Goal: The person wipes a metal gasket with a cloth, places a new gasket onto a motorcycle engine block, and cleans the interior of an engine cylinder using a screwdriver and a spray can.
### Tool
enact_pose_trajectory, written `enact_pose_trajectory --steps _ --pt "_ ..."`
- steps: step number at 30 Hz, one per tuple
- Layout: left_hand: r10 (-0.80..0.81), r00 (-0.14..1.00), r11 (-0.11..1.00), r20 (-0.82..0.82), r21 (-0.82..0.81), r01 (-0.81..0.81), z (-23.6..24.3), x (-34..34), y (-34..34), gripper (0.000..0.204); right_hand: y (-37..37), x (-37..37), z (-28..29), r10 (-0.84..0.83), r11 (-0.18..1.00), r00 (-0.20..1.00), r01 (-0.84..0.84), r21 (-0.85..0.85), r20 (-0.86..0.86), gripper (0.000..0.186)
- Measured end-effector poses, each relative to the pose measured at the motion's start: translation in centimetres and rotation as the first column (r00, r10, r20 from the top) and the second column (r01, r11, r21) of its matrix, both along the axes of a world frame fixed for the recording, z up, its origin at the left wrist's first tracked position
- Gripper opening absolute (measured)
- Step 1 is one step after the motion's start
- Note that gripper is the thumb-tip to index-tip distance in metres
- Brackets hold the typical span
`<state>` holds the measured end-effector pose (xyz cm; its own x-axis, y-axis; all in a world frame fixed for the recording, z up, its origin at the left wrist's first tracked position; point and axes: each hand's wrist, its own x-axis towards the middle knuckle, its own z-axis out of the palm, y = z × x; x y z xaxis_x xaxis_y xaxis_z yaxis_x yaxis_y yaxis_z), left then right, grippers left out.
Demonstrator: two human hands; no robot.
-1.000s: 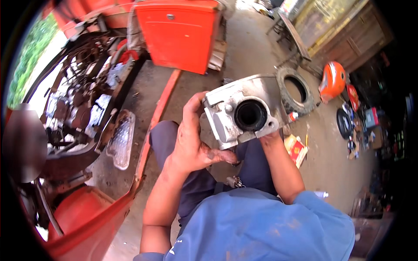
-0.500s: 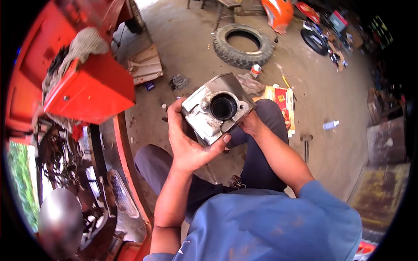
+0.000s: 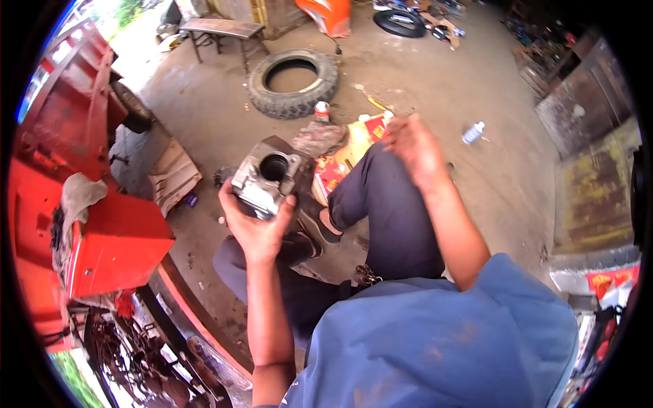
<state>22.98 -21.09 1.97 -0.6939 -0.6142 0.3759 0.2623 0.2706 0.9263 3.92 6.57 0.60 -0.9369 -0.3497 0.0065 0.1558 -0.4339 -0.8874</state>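
My left hand (image 3: 257, 231) grips a grey cast-metal engine part (image 3: 253, 189) from its near left side, thumb across the near face. The part is boxy, with a round dark bore facing up and a small bolt hole beside it. It is held in the air over the floor, left of my knees. My right hand (image 3: 416, 155) is away from the part, raised above my right knee. Its fingers are stretched forward, slightly blurred, with nothing seen in them. Beyond it on the floor lies a red and yellow flattened carton (image 3: 333, 170) with a crumpled rag (image 3: 320, 139).
A knobbly tyre (image 3: 292, 83) lies on the floor ahead, with a red and white can (image 3: 322, 111) close by. A spray can (image 3: 473, 132) lies to the right. At left stands a red vehicle body (image 3: 122, 238) with exposed mechanical parts below. A wooden bench (image 3: 221, 27) stands farther back.
My right hand has let go of the engine part and moved right, over my knee. The left hand alone now holds the part. The view has swung to the right.
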Motion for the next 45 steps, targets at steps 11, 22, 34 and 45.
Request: enact_pose_trajectory --steps 11,22,34,45 --pt "0.145 0.911 0.985 0.387 -0.145 -0.095 -12.0 -6.7 0.4 0.089 23.0 -0.2 -3.6 -0.519 0.813 0.854 0.478 0.334 0.04 0.027" --pt "0.015 0.747 0.972 0.664 -0.184 0.143 -20.7 -12.6 6.1 0.084 23.8 -2.9 -23.2 -0.269 0.556 0.934 -0.05 0.83 0.237 0.027" --pt "-0.01 0.669 0.873 0.744 -0.319 0.368 -25.5 -22.8 9.9 0.09 22.6 -6.4 -43.2 -0.157 0.206 0.964 -0.178 0.962 0.212 0.032" --pt "-0.269 0.749 0.858 0.605 -0.204 0.472 -32.4 -35.6 16.6 0.095 17.4 -15.0 -45.3 -0.244 -0.061 0.97 -0.038 0.997 0.022 0.057"
